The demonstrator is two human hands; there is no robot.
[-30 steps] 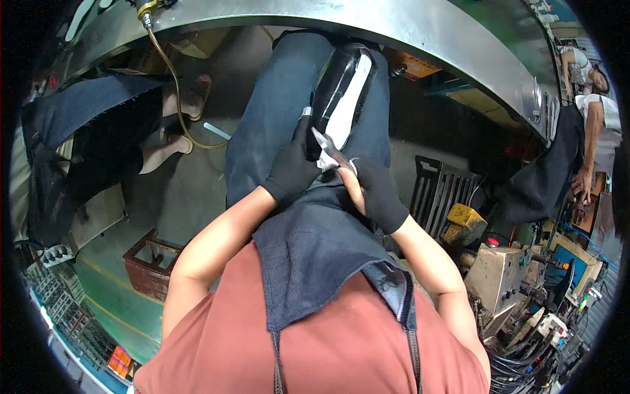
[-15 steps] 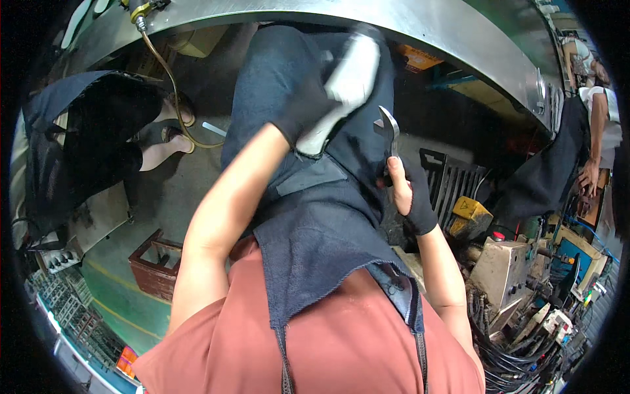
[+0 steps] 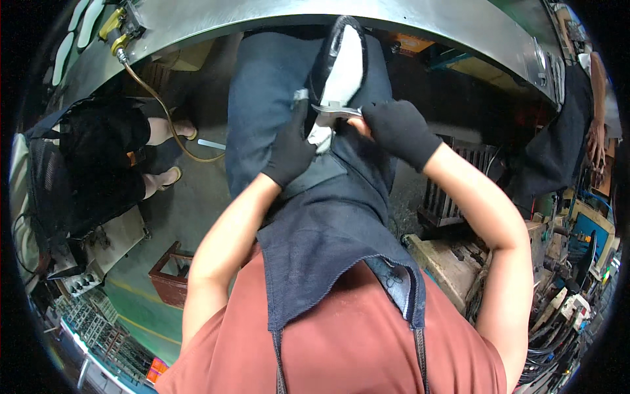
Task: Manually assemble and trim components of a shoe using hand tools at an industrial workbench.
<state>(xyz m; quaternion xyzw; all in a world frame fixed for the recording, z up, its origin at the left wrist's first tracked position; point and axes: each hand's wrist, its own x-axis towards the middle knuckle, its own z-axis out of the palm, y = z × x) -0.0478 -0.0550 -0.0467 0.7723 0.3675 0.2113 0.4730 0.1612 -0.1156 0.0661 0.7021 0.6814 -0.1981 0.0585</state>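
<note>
A dark shoe (image 3: 348,72) with a white underside lies across my lap, underside up and toe pointing away from me. My left hand (image 3: 289,150), in a black glove with bare fingertips, grips it near the heel, thumb along its left side. My right hand (image 3: 400,131), gloved alike, is closed round the handle of curved metal lasting pincers (image 3: 336,110). Their metal head lies across the white underside, near the middle of the shoe; whether the jaws bite on anything cannot be made out. A dark blue apron (image 3: 321,249) covers my thighs under the shoe.
A steel workbench (image 3: 420,26) curves along the far side, with a yellow air fitting and hose (image 3: 151,92) at its left. A red-brown stool (image 3: 172,274) stands left, near another person's legs (image 3: 157,131). Machinery with cables (image 3: 558,322) fills the right, where another person's arm (image 3: 596,111) shows.
My right hand has swung left with the pincers, bringing them from beside the shoe onto its underside. The shoe, blurred before, is now steady and turned more upright, my left hand nearer its heel.
</note>
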